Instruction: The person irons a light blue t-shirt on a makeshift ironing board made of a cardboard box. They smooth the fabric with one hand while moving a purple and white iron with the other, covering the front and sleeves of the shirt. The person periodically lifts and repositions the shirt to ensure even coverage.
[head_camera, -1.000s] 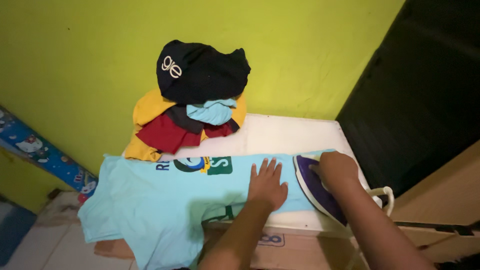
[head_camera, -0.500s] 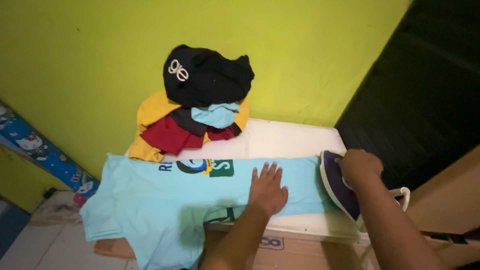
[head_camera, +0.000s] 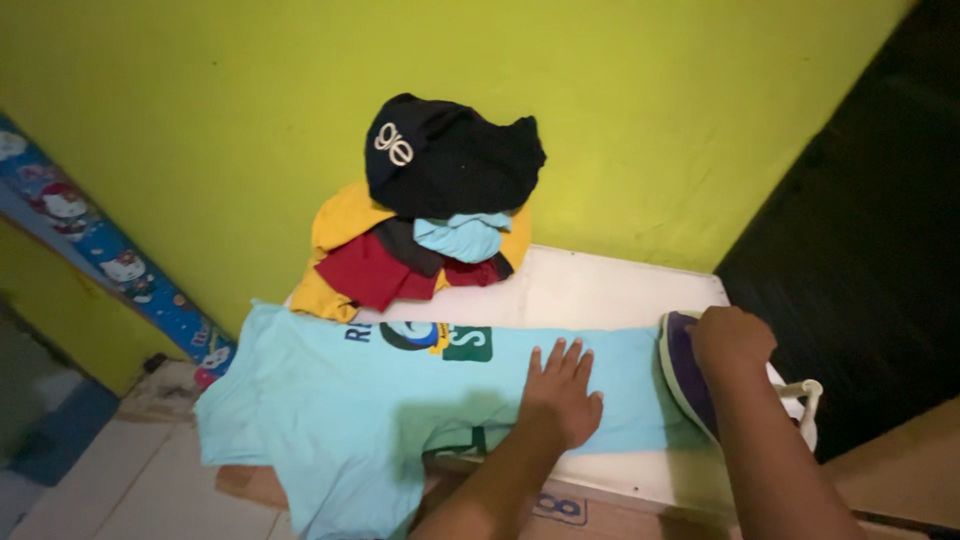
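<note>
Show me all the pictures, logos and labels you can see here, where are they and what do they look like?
Round badge on the light blue shirt: near its top edge, dark blue, white and yellow.
Green patch: just right of that badge, square, white marking.
White looped logo: on the black garment topping the pile, by the wall.
Cartoon strip: slanting at left, blue with small figures.
Blue mark: on the cardboard at the bottom.

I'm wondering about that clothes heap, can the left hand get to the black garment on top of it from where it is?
Probably yes: the left hand lies flat on the light blue shirt, and nothing stands between it and the black garment.
</note>
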